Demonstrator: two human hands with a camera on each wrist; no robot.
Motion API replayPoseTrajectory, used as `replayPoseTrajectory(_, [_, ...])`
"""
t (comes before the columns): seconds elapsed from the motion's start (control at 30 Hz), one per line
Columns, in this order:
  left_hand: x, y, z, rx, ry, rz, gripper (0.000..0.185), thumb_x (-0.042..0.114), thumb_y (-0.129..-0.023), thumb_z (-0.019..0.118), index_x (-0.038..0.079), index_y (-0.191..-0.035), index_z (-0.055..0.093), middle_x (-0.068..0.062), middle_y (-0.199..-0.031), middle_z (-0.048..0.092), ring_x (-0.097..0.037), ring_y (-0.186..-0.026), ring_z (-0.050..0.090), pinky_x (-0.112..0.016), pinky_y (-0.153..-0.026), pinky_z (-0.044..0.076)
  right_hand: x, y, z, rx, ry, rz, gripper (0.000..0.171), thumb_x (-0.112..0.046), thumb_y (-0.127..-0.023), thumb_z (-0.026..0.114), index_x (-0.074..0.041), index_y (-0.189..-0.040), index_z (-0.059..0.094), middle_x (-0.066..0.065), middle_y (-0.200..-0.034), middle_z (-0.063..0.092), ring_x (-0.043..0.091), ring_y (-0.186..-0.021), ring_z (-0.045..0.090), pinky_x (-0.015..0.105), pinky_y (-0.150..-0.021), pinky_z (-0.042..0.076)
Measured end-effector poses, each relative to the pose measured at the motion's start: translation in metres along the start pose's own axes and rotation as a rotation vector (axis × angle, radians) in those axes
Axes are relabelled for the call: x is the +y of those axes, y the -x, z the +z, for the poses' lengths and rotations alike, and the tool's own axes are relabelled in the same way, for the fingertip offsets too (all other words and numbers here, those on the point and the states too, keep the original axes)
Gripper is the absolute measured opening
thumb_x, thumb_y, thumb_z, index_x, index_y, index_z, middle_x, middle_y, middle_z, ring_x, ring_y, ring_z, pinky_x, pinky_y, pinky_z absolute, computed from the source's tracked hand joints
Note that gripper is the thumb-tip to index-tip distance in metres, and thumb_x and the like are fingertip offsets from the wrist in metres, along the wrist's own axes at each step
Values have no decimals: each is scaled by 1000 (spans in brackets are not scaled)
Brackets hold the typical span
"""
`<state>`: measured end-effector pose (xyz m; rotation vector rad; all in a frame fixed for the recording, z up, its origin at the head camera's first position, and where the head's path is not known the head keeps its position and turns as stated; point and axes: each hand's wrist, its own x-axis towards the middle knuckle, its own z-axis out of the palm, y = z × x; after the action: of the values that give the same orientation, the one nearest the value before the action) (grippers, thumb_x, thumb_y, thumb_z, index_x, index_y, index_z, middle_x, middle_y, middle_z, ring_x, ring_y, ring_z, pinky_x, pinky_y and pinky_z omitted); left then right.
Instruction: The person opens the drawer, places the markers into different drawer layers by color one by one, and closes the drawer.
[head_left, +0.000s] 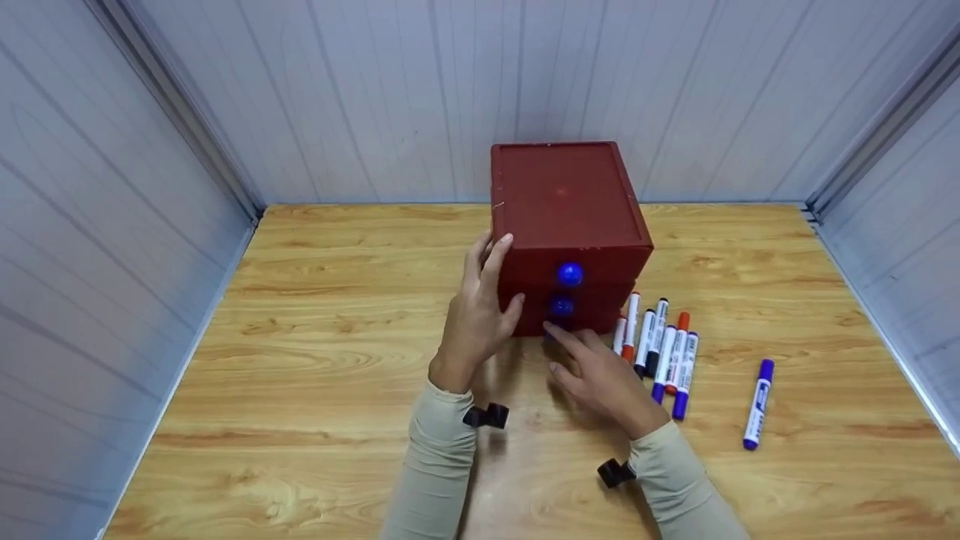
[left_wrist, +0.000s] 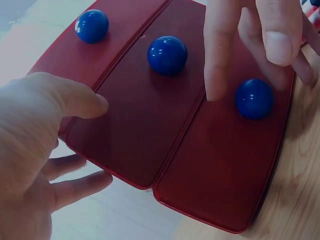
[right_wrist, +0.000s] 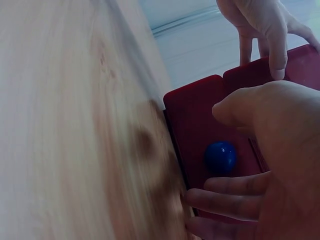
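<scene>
A dark red cabinet point(head_left: 561, 202) with three drawers stands at the table's back, each drawer front bearing a round blue knob. My left hand point(head_left: 480, 319) rests against its left front corner, thumb on the middle drawer front point(left_wrist: 135, 130) and straight fingers along the side. My right hand point(head_left: 604, 375) is low before the cabinet, fingers spread and loosely bent around the bottom drawer's knob point(right_wrist: 220, 157). A gap shows between thumb and fingers there, with the knob between them. All three drawers look closed.
Several whiteboard markers point(head_left: 682, 367) with red, black and blue caps lie in a group right of the cabinet. One blue-capped marker point(head_left: 759, 405) lies apart, farther right. Panelled walls point(head_left: 360, 97) enclose the wooden table point(head_left: 315, 360) at the back and sides.
</scene>
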<state>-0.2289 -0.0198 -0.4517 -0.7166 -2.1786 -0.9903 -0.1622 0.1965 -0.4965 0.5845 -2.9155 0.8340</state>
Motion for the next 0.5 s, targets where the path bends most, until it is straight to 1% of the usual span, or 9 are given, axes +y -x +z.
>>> replayPoseTrajectory(0.1, [-1, 1, 1, 12, -35, -4, 91, 5, -82, 76, 24, -154, 24, -18, -154, 32, -25, -121, 56, -31, -59, 55, 0, -3, 2, -1, 14, -3, 60, -33, -97, 65, -28, -153, 45, 12, -129, 56, 25, -105, 57, 46, -88, 52])
replayPoseTrajectory(0.2, [0, 1, 2, 25, -54, -1, 91, 4, -81, 76, 24, -154, 25, -19, -153, 34, -28, -120, 57, -33, -61, 56, 1, -6, 3, 10, 34, -6, 60, -33, -96, 66, -28, -153, 45, 13, -129, 56, 26, -105, 57, 46, -87, 51])
replayPoseTrajectory(0.37, [1, -1, 3, 26, -71, 7, 90, 4, -82, 76, 23, -153, 26, -21, -151, 37, -32, -104, 62, -37, -67, 58, 2, -11, 4, 31, 69, -21, 58, -32, -96, 66, -27, -151, 48, 12, -120, 58, 24, -94, 56, 43, -78, 51])
replayPoseTrajectory(0.43, [1, -1, 3, 21, -71, 4, 89, 4, -82, 76, 24, -153, 25, -21, -150, 37, -32, -105, 62, -38, -70, 58, 1, -13, 5, 36, 72, -37, 57, -31, -96, 66, -26, -150, 50, 12, -116, 59, 23, -88, 55, 42, -75, 51])
replayPoseTrajectory(0.5, [0, 0, 2, 21, -67, 2, 89, 4, -83, 77, 24, -153, 25, -20, -149, 38, -32, -106, 62, -38, -72, 58, 1, -15, 7, 37, 68, -50, 55, -30, -96, 66, -25, -149, 51, 13, -115, 59, 23, -86, 55, 43, -74, 51])
